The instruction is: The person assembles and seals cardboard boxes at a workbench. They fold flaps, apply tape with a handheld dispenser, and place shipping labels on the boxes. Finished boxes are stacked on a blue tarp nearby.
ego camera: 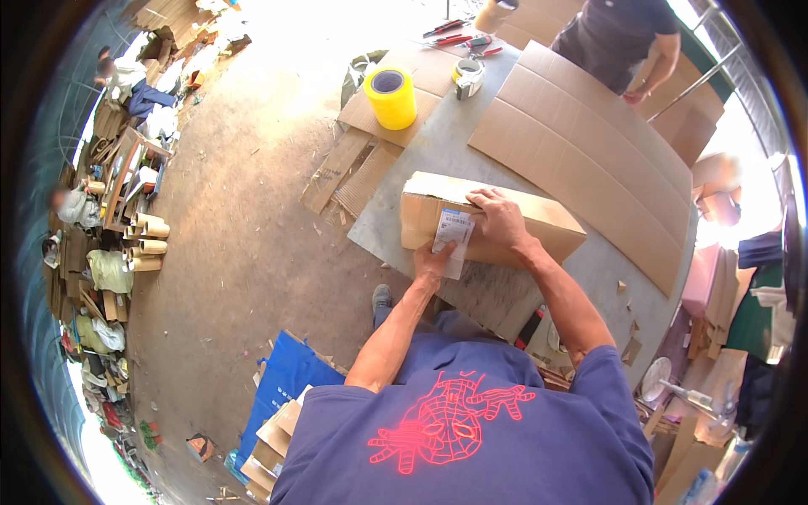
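A long cardboard box [549,230] lies on the grey tabletop in front of me. On its near side, towards the left end, is a white printed label [452,222] with a blue strip, its lower part hanging past the box's bottom edge. My left hand [432,260] holds this lower part, thumb on the printed face; the fingers behind are partly hidden. Over the box's upper near edge, my right hand [499,218] is laid with its fingertips on the top face. Its palm side rests by the label's right edge and hides part of the box.
Beyond the box stand a yellow tape roll [390,100] and a tape measure [468,79]. Pliers and cutters [451,39] lie further back. A large cardboard sheet [587,145] covers the table's right side. A person [615,44] stands behind it. A red-black tool [530,327] lies near my waist.
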The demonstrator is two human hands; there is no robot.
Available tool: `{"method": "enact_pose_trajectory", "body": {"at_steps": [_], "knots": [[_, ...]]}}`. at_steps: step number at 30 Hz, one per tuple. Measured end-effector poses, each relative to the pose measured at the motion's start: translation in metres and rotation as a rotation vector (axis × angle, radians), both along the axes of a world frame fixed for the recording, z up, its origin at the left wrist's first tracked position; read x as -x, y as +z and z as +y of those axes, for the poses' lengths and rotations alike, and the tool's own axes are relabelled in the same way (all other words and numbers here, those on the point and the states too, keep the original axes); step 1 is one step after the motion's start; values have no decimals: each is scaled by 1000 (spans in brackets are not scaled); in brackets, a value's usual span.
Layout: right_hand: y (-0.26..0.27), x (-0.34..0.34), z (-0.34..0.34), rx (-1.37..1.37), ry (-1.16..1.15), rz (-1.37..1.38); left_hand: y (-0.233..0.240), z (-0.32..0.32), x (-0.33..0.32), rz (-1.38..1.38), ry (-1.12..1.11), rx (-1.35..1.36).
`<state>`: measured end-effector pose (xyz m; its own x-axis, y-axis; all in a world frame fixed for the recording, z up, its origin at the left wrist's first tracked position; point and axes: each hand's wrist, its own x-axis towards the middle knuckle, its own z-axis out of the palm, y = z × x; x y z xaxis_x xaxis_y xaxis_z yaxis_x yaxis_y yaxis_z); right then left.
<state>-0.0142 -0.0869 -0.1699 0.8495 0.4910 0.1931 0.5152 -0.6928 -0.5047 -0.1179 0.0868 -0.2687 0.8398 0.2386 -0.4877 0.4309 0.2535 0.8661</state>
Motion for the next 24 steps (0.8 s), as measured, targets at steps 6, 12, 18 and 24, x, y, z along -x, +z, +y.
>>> {"method": "enact_pose_trajectory", "body": {"at_steps": [6,12,18,24], "knots": [[10,8,8,-28,5,-158,-22,-1,-5,-44,2,-101],[14,46,42,-550,-92,139,-29,3,-4,-92,-66,-111],[-12,65,66,-711,-234,279,-10,2,-3,-109,-29,-104],[-103,63,53,-1204,-393,921,-27,0,1,-188,-75,-134]]}}
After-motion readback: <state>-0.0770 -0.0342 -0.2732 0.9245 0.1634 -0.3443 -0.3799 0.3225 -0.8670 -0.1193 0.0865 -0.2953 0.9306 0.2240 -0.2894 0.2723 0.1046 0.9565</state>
